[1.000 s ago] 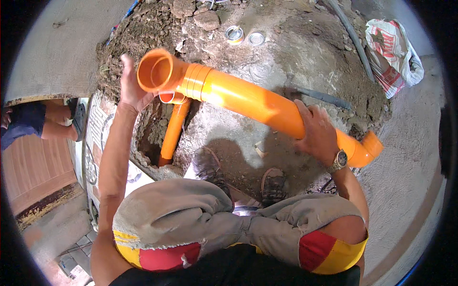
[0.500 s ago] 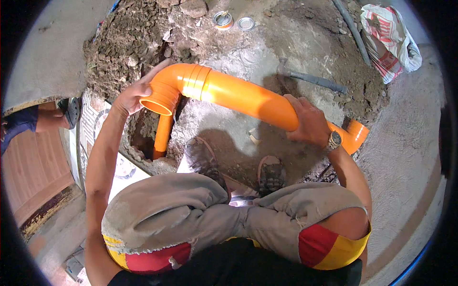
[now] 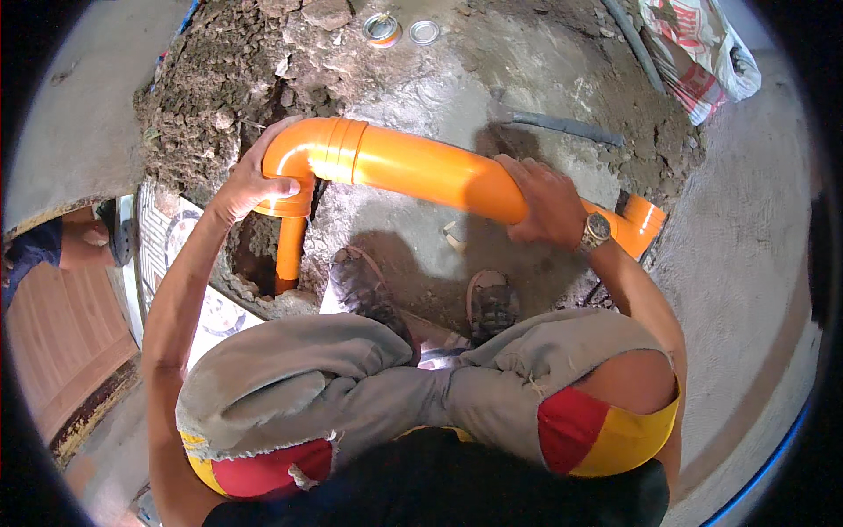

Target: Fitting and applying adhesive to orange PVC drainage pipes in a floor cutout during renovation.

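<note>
I hold a thick orange pipe (image 3: 421,172) with an elbow fitting (image 3: 294,149) on its left end. My left hand (image 3: 255,180) is wrapped round the elbow, its thumb across the front. The elbow's mouth points down, above or against a thinner-looking upright orange pipe (image 3: 290,250) in a hole; whether they touch I cannot tell. My right hand (image 3: 546,202) grips the pipe's right end from above. Just beyond that wrist, a second orange elbow (image 3: 641,224) rises from the ground, its open end up. The pipe's right end is partly hidden by my hand.
Dug-up soil (image 3: 206,97) is heaped at the far left. An open tin (image 3: 382,30) and its round lid (image 3: 425,32) stand at the back. A grey pipe (image 3: 566,127) lies beyond my right hand, and a white sack (image 3: 702,53) sits far right. Another person's leg (image 3: 83,244) shows at left.
The elbow has turned so its mouth, earlier facing me, now points down. My left thumb has come round its front. The right hand still grips the pipe.
</note>
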`<control>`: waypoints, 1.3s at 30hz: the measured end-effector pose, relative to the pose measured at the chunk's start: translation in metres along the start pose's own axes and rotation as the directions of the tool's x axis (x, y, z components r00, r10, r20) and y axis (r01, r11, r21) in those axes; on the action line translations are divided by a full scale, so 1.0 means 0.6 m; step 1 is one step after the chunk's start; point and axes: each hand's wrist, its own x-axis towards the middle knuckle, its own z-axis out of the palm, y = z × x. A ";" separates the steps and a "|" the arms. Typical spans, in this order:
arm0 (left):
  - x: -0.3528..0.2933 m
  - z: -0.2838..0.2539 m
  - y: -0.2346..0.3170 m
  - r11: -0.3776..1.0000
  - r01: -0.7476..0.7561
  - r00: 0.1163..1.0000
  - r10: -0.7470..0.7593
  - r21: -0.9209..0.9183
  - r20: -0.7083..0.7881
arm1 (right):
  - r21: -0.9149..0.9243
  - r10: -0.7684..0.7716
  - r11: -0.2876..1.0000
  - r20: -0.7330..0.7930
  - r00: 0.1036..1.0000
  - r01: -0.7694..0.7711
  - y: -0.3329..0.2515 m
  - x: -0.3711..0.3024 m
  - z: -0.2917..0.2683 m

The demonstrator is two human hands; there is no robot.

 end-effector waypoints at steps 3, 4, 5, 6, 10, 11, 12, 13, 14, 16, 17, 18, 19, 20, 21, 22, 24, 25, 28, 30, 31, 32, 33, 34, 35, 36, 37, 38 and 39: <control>-0.009 0.023 -0.003 1.000 0.010 1.000 -0.010 -0.009 -0.012 | -0.068 0.058 0.996 0.058 0.997 -0.054 -0.007 -0.005 -0.002; -0.005 0.027 -0.004 1.000 0.018 1.000 -0.018 -0.005 -0.025 | -0.070 0.055 0.996 0.053 0.997 -0.051 -0.010 -0.006 0.000; -0.002 0.025 -0.005 0.998 0.039 0.998 -0.041 -0.050 -0.043 | -0.071 0.056 0.996 0.050 0.997 -0.052 -0.013 -0.007 0.002; 0.002 0.018 -0.010 0.994 0.084 0.995 -0.087 -0.068 -0.052 | -0.076 0.077 0.994 0.055 0.995 -0.073 -0.013 -0.007 0.013; 0.043 0.029 -0.027 0.981 0.195 0.981 -0.195 -0.015 0.008 | -0.056 0.112 0.993 0.074 0.991 -0.108 0.006 -0.022 0.040; 0.017 -0.001 -0.061 0.994 0.072 0.997 -0.074 -0.077 -0.020 | -0.094 0.080 0.993 0.096 0.992 -0.071 -0.006 0.005 0.024; 0.004 0.006 -0.053 0.987 0.065 0.998 -0.066 -0.148 0.002 | -0.087 0.082 0.994 0.155 0.984 -0.069 -0.008 0.026 0.036; -0.001 0.004 -0.043 0.994 0.080 0.995 -0.084 -0.074 -0.046 | -0.080 0.021 0.997 0.069 0.997 -0.015 -0.005 0.032 0.045; 0.005 -0.003 -0.054 0.986 0.135 0.990 -0.138 -0.102 -0.019 | -0.087 -0.054 0.995 -0.016 0.998 0.053 0.000 0.035 0.049; 0.021 -0.012 -0.079 0.983 0.166 0.985 -0.169 -0.076 -0.032 | -0.069 0.013 0.997 -0.040 0.999 -0.016 -0.003 0.031 0.045; 0.037 -0.018 -0.102 0.975 0.193 0.981 -0.195 -0.115 -0.009 | -0.035 0.040 0.999 -0.058 0.998 -0.042 -0.004 0.030 0.044; 0.038 -0.026 -0.120 0.963 0.225 0.974 -0.228 -0.150 -0.001 | -0.034 0.034 0.999 -0.058 0.998 -0.036 0.003 0.032 0.043; 0.026 -0.020 -0.126 0.968 0.202 0.979 -0.204 -0.148 0.005 | -0.053 -0.018 0.998 -0.050 0.999 0.016 0.018 0.028 0.050; 0.017 -0.012 -0.128 0.973 0.179 0.984 -0.181 -0.146 0.002 | -0.071 -0.079 0.995 -0.042 0.996 0.076 0.037 0.025 0.052; 0.006 -0.002 -0.136 0.981 0.133 0.989 -0.142 -0.143 -0.050 | 0.036 -0.149 0.988 -0.053 0.987 0.151 0.056 0.010 0.024; 0.001 0.008 -0.134 0.979 0.155 0.981 -0.168 -0.132 -0.100 | 0.000 -0.216 0.972 -0.404 0.889 0.237 0.121 -0.017 0.035; 0.007 0.016 -0.122 0.905 0.328 0.940 -0.341 -0.272 0.000 | -0.304 0.232 0.861 -0.479 0.847 -0.407 0.220 -0.123 0.004; 0.016 0.010 -0.147 0.943 0.282 0.956 -0.291 -0.177 -0.027 | 0.492 0.733 0.680 -0.473 0.489 -0.544 0.231 -0.132 -0.021; 0.061 0.039 -0.157 0.957 0.289 0.957 -0.287 -0.034 0.042 | 0.589 0.761 0.638 -0.384 0.523 -0.496 0.334 -0.272 -0.024; 0.060 0.039 -0.186 0.958 0.288 0.957 -0.288 0.002 -0.044 | 0.662 0.795 0.569 -0.295 0.530 -0.487 0.362 -0.266 0.016; 0.056 0.035 -0.190 0.957 0.288 0.956 -0.289 -0.029 -0.057 | 0.595 0.782 0.614 -0.369 0.503 -0.518 0.369 -0.255 0.029; 0.053 0.030 -0.194 0.954 0.298 0.952 -0.299 -0.032 -0.071 | 0.523 0.762 0.647 -0.443 0.471 -0.555 0.378 -0.247 0.040; 0.049 0.024 -0.198 0.941 0.333 0.935 -0.337 -0.057 -0.111 | 0.638 0.799 0.594 -0.396 0.453 -0.490 0.366 -0.223 0.046; 0.050 0.028 -0.187 0.931 0.357 0.920 -0.365 -0.083 -0.143 | 0.643 0.802 0.588 -0.387 0.454 -0.490 0.356 -0.207 0.048; 0.047 0.026 -0.174 0.942 0.332 0.934 -0.336 -0.053 -0.119 | 0.686 0.819 0.562 -0.383 0.427 -0.462 0.345 -0.195 0.051; 0.050 0.030 -0.162 0.942 0.332 0.935 -0.336 -0.050 -0.115 | 0.723 0.833 0.540 -0.386 0.397 -0.431 0.348 -0.193 0.051; 0.053 0.034 -0.154 0.943 0.326 0.937 -0.331 -0.063 -0.109 | 0.724 0.835 0.538 -0.387 0.391 -0.432 0.355 -0.198 0.047; 0.058 0.036 -0.146 0.945 0.319 0.940 -0.325 -0.076 -0.104 | 0.673 0.818 0.571 -0.415 0.399 -0.471 0.361 -0.203 0.039; 0.054 0.034 -0.139 0.942 0.326 0.937 -0.333 -0.074 -0.104 | 0.621 0.801 0.597 -0.432 0.414 -0.508 0.353 -0.203 0.037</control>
